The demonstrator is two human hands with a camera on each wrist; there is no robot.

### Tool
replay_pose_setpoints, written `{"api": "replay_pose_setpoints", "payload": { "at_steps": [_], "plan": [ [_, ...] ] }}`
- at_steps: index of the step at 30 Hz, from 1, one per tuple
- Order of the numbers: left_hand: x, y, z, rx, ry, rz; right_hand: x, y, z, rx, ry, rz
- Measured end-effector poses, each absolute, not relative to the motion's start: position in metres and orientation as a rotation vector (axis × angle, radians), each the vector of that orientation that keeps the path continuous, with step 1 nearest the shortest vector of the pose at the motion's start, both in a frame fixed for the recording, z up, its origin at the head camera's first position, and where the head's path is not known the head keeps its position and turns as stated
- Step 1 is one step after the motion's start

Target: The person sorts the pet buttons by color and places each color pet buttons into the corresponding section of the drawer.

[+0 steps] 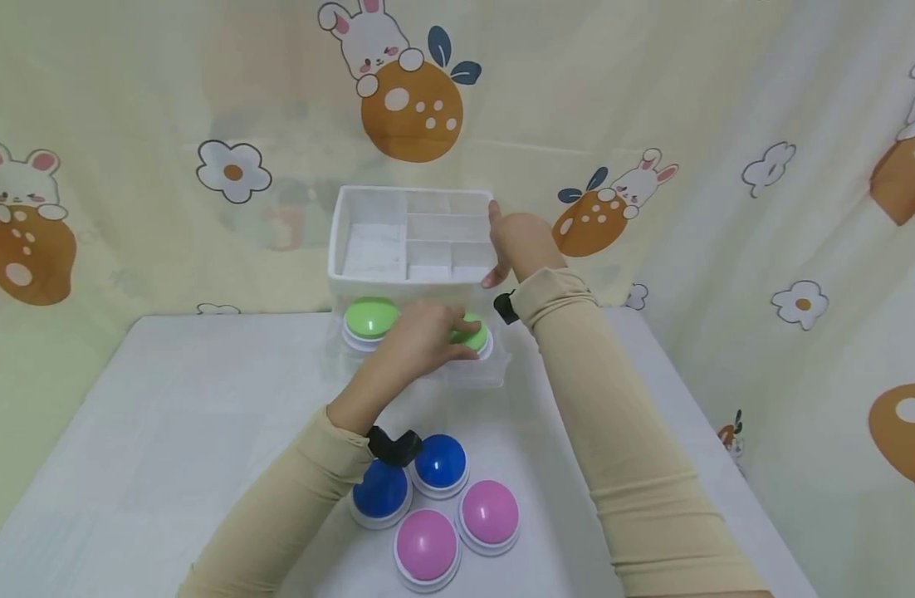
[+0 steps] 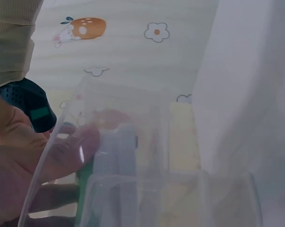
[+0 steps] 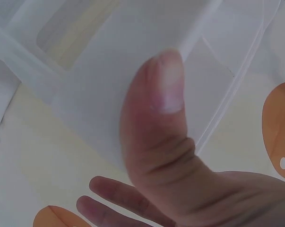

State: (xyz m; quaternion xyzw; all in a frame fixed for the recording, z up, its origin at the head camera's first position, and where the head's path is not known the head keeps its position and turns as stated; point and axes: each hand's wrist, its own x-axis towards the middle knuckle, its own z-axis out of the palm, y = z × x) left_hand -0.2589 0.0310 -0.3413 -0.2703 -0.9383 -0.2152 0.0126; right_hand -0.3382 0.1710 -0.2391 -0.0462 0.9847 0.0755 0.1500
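A white organizer box point(image 1: 368, 286) with a divided top tray stands at the back of the table. Its clear drawer point(image 1: 476, 378) sticks out in front, with two green-domed push buttons inside. My left hand point(image 1: 423, 336) holds the right green push button point(image 1: 470, 332), thumb and fingers around its dome; the left wrist view shows this hand through the clear drawer wall point(image 2: 147, 101). Just left of the hand sits the other green push button point(image 1: 371, 317). With fingers spread, my right hand point(image 1: 523, 241) rests against the organizer's right side, its thumb point(image 3: 156, 109) pressing the frosted wall.
Nearer me on the white table point(image 1: 203, 415) are two blue push buttons point(image 1: 440, 462) and two pink push buttons point(image 1: 426, 545), grouped close together below the drawer. A patterned curtain point(image 1: 278, 83) hangs right behind the organizer and along the right side.
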Motion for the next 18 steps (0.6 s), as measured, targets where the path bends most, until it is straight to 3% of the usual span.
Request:
{"api": "replay_pose_setpoints", "payload": {
  "at_steps": [18],
  "plan": [
    [-0.2645,0.036,-0.3348,-0.939,-2.957,-0.507,-0.3353,0.1702,-0.2409,-0.136,2.865,0.167]
  ]
}}
